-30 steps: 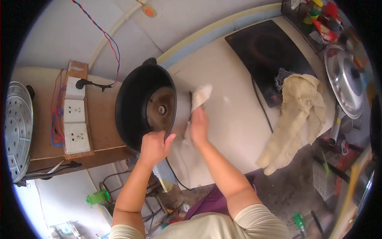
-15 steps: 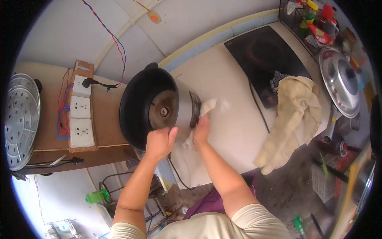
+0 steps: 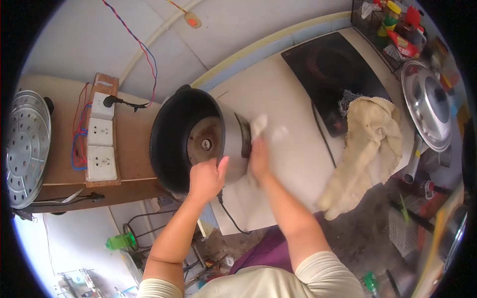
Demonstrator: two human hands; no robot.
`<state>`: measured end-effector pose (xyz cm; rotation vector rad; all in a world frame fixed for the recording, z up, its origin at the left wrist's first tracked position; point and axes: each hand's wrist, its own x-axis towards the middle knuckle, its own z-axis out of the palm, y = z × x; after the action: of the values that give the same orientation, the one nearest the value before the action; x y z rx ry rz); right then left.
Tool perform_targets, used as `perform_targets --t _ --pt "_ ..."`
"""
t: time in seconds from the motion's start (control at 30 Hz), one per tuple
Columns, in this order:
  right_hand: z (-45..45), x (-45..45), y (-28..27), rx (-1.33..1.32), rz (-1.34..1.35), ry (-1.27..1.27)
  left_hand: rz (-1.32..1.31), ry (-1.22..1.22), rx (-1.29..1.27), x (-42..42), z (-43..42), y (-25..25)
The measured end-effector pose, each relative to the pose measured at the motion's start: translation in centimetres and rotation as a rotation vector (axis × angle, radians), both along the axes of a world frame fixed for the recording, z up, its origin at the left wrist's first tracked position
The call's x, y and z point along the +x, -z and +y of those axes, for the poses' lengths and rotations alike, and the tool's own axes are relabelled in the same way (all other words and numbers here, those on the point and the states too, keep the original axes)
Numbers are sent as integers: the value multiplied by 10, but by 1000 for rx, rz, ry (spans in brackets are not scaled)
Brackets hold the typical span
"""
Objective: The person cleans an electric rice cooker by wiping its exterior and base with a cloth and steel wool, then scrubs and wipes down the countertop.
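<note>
A rice cooker body, with its inner pot out, leans so its black inside and brown-stained heating plate face me. My left hand is closed over the near rim, thumb raised. On the cooker's right, my right hand reaches along the silver side by the dark control panel. A whitish cloth or tissue shows at its fingertips; the hand is slightly smeared by motion and its grip is partly hidden.
An induction cooktop lies to the right, with a steel scrubber and a beige cloth on its near end. A pot lid stands at far right. Sockets and steamer trays are left. A power cord hangs near the counter edge.
My right hand and the white cloth have shifted slightly along the cooker's side. My left hand has moved a little to the right, still on the rim. The cooker has shifted slightly.
</note>
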<state>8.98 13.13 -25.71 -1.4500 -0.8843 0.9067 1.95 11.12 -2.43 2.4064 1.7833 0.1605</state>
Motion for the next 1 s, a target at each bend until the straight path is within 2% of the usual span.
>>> perform_targets --t 0.03,0.07,0.13,0.23,0.27,0.37,0.43,0.47,0.53,0.57,0.63,0.67,0.77,0.83,0.87,0.9,0.93,1.0 --pt "-23 -21 12 -77 80 33 11 -17 4 2 0 2" --pt "-57 -35 1 -26 11 40 23 -35 8 4 0 3" --pt "-77 -43 -40 44 -12 44 36 -98 14 14 3 3" --pt "-80 -31 -124 90 128 42 22 -161 -44 30 10 1" --pt "-80 -29 -134 107 174 43 10 -176 -74 35 12 0" --pt "-51 9 -114 199 -1 -72 -46 -147 -79 47 18 1" --pt "-26 18 -78 -19 335 48 -42 -178 -95 52 22 1" --pt "-25 20 -62 -59 300 45 -39 -183 -92 51 21 2" --pt "-17 26 -63 -125 233 37 -21 -201 -91 51 22 1" --pt "-25 20 -68 -44 106 45 -4 -212 -106 51 20 1" --pt "-40 27 -135 125 -161 60 -2 -217 -101 54 26 1" --pt "-40 25 -127 164 -194 105 0 -210 -104 53 24 1" --pt "-31 27 -46 -15 -10 15 -8 -203 -78 53 26 2" --pt "-26 35 -52 -162 73 -39 -8 -203 -66 51 22 2" --pt "-27 35 -57 -115 -91 -40 -18 -201 -48 53 24 1" --pt "-34 37 -87 -84 -249 -43 -21 -201 -45 53 22 1" --pt "-39 34 -115 88 -286 55 -19 -212 -54 53 23 2" --pt "-44 31 -102 184 -302 81 -12 -226 -77 55 23 1"
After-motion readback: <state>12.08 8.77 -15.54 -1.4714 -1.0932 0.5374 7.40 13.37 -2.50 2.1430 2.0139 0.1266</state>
